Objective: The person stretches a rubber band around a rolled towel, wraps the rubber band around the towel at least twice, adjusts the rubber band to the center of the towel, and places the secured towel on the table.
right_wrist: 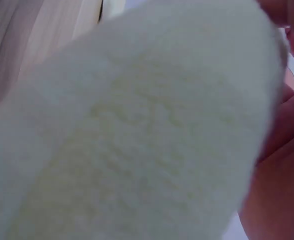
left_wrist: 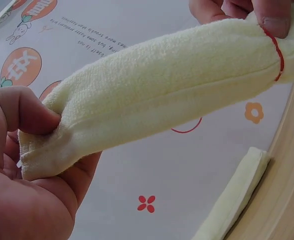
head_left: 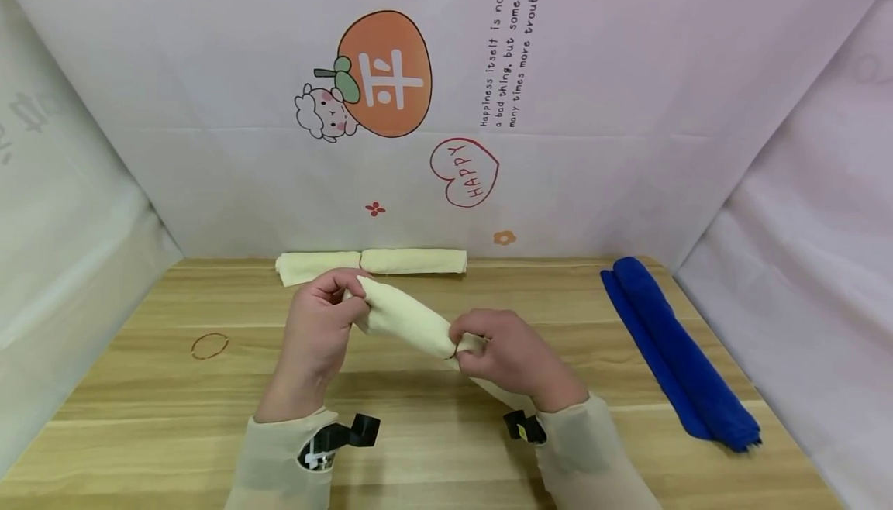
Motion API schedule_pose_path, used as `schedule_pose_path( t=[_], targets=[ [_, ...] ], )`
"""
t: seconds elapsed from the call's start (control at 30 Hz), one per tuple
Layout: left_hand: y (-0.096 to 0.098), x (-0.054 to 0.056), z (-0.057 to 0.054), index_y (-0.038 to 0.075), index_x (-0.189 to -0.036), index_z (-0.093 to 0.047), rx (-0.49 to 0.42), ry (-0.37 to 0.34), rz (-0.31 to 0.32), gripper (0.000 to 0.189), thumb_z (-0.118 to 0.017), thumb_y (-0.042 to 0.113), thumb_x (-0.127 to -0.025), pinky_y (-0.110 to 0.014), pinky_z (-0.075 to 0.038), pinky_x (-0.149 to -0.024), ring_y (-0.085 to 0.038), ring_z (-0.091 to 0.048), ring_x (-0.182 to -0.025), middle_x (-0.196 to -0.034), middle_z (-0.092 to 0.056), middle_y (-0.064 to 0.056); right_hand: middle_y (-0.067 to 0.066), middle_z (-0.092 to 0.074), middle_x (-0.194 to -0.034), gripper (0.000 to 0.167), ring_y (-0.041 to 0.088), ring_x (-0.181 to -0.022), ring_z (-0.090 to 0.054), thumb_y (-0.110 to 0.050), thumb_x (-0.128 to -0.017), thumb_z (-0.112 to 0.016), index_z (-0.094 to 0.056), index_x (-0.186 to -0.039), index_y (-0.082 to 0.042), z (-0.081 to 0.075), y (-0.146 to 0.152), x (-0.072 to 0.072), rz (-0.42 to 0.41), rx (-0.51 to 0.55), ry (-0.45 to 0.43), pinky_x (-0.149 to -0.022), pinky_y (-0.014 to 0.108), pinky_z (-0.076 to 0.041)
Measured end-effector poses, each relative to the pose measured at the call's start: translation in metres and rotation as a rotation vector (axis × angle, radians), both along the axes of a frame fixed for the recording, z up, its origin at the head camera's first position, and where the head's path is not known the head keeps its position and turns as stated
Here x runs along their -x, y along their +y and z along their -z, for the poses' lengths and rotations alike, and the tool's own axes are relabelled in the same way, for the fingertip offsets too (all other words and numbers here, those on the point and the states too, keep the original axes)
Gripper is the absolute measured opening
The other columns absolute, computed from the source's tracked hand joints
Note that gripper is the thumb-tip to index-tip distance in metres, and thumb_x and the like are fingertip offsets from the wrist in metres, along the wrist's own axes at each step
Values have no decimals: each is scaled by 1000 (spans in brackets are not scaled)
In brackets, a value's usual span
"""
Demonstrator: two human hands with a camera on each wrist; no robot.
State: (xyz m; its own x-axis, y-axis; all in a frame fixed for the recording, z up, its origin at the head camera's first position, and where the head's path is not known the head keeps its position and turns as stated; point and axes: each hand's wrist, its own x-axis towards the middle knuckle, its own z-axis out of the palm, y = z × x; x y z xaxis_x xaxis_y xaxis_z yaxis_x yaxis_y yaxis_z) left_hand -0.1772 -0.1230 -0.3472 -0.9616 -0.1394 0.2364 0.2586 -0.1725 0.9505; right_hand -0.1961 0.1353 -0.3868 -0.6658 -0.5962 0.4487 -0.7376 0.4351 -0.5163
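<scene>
A pale yellow rolled towel (head_left: pixel 408 318) slants above the table between both hands. My left hand (head_left: pixel 322 332) pinches its upper left end, thumb on top in the left wrist view. Around the roll's middle runs a thin red rubber band (left_wrist: pixel 278 55). At that band my right hand (head_left: pixel 512 355) grips the towel with fingers and thumb. The towel's other half (right_wrist: pixel 152 125) fills much of the right wrist view, blurred, and partly hides the right hand there.
Another pale yellow rolled towel (head_left: pixel 415 260), banded at its middle, lies along the back wall. A blue rolled towel (head_left: pixel 680 355) lies at the right. On the left of the wooden table (head_left: pixel 139 417) is a loose reddish rubber band (head_left: pixel 209 346). White printed cloth (head_left: pixel 579 68) walls the back and sides.
</scene>
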Motion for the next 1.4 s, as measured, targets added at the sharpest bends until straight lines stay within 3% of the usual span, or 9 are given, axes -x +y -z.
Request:
schedule_pose_path(
  t=[0.2,0.3,0.43,0.6,0.87,1.03,1.23,1.33,1.4],
  targets=[
    [-1,0,2,-5,-73,-54,-18,7,15,21,-49,-25,-75,-26,-51,-65,-28,-53,-95,-108,-57,-16,-12,-59,-84,25,6,-61,-43,-1,-73,-69,-57,-80,-22,-1,0,1,4,-5,19,-51,21,-37],
    [-5,1,2,2,-71,-55,-49,28,28,29,-48,-25,-75,-25,-49,-62,-27,-53,-94,-106,-59,-15,-10,-63,-90,24,8,-70,-53,-5,-81,-71,-62,-100,-17,-3,1,0,15,-25,-88,-59,25,-48],
    [-11,1,1,8,-69,-55,-137,60,37,37,-46,-27,-76,-23,-46,-59,-26,-54,-94,-104,-61,-12,-8,-64,-99,50,9,-82,-59,-14,-85,-76,-55,-130,-16,-3,4,0,49,-147,-259,-73,32,-52],
    [-14,0,-2,8,-70,-57,-217,58,22,39,-46,-29,-77,-23,-48,-61,-26,-55,-95,-100,-63,-10,-13,-61,-93,39,10,-79,-56,-15,-82,-76,-60,-117,-19,3,13,0,66,-316,-307,-71,34,-49],
    [-37,-3,0,7,-79,-61,-217,-36,-40,32,-54,-24,-84,-23,-52,-64,-19,-54,-83,-90,-57,-7,-10,-62,-97,38,15,-82,-58,-22,-85,-77,-61,-120,-21,-8,53,11,45,-287,-411,-71,38,-49],
    [-67,-3,6,13,-91,-65,-77,-89,62,22,-60,-9,-95,-21,-50,-64,-15,-52,-76,-87,-50,-3,2,-63,-106,44,23,-87,-60,-29,-90,-75,-60,-130,-17,-16,84,25,54,-135,-568,-72,42,-54],
    [-94,0,12,12,-108,-62,73,-176,191,13,-63,4,-98,-23,-50,-75,-14,-53,-82,-99,-46,-3,22,-53,-124,50,35,-102,-61,-12,-95,-70,-53,-140,-1,-8,93,40,78,389,-851,-82,46,-57],
    [-103,4,14,7,-118,-57,161,-235,235,21,-62,3,-98,-24,-50,-84,-15,-50,-91,-110,-40,-6,19,-55,-126,47,28,-99,-61,-14,-96,-68,-54,-141,-6,1,87,47,150,439,-847,-74,30,-56],
    [-109,9,16,4,-124,-51,233,-272,246,27,-60,2,-99,-24,-50,-87,-19,-48,-99,-117,-37,-10,17,-55,-126,46,26,-100,-61,-12,-98,-65,-53,-142,-8,7,78,52,194,432,-861,-76,30,-55]
  ],
)
